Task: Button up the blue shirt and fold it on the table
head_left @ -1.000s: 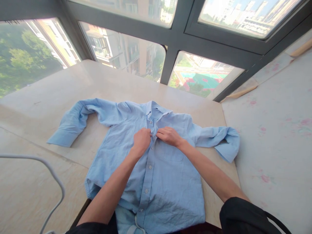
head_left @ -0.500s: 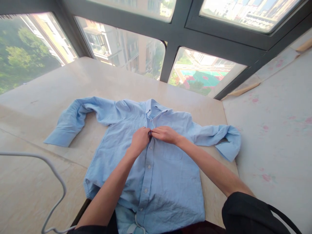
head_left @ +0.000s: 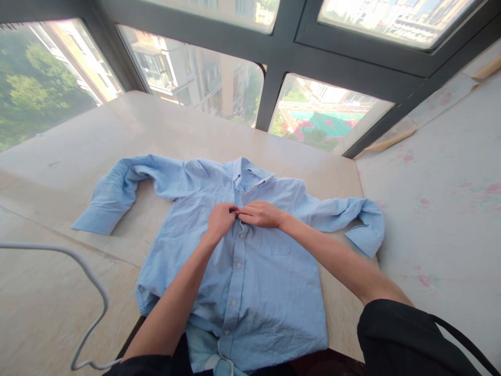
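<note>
A light blue button-up shirt (head_left: pixel 274 292) lies front side up, its collar (head_left: pixel 254 177) toward the window and both sleeves spread out. At chest height my left hand (head_left: pixel 223 222) pinches the edge of the button placket. My right hand (head_left: pixel 260 214) meets it from the other side, fingers closed on the same strip of cloth. The fingertips of both hands touch or nearly touch, and the button between them is hidden. Below my hands several white buttons (head_left: pixel 239 265) run down the placket. A chest pocket (head_left: pixel 276 246) shows beside my right wrist.
The shirt rests on a pale stone sill (head_left: pixel 78 271) under a grey window frame (head_left: pixel 219 44). A grey cable (head_left: pixel 96 284) curves along the left. Flowered wallpaper (head_left: pixel 442 219) covers the wall at right, and its torn edge (head_left: pixel 391 138) curls near the window.
My fingers have shifted slightly at the placket, and the cloth just below them now bulges in a small fold. The shirt stays in place otherwise.
</note>
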Tool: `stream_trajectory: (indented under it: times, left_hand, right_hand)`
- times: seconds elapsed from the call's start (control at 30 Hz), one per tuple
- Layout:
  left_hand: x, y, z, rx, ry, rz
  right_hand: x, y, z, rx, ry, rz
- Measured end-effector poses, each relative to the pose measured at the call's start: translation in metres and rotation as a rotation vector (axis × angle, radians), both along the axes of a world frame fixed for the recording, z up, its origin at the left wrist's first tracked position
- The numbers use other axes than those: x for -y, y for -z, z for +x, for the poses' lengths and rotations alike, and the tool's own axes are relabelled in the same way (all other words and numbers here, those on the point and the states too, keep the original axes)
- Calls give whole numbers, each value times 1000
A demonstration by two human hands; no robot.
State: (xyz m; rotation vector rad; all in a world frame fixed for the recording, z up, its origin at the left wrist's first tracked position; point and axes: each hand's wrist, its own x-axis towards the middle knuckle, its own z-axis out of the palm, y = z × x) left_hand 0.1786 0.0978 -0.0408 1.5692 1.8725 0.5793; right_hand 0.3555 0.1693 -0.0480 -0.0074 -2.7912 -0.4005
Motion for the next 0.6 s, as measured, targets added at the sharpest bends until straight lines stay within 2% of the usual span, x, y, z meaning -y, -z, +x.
stream_trajectory:
  times: [0.13,0.3,0.47,0.6]
  left_hand:
    - [-6,0,-6,65,32,-29]
    - [-9,0,-9,101,83,-73]
    - [-15,2,-14,137,124,-128]
    - [-15,4,-16,190,117,-130]
  right_hand:
    - [4,6,-1,-14,12,-23]
    - [6,18,4,-28,64,-115]
    - [9,23,8,-71,100,-82]
    - [9,26,9,-79,122,-150]
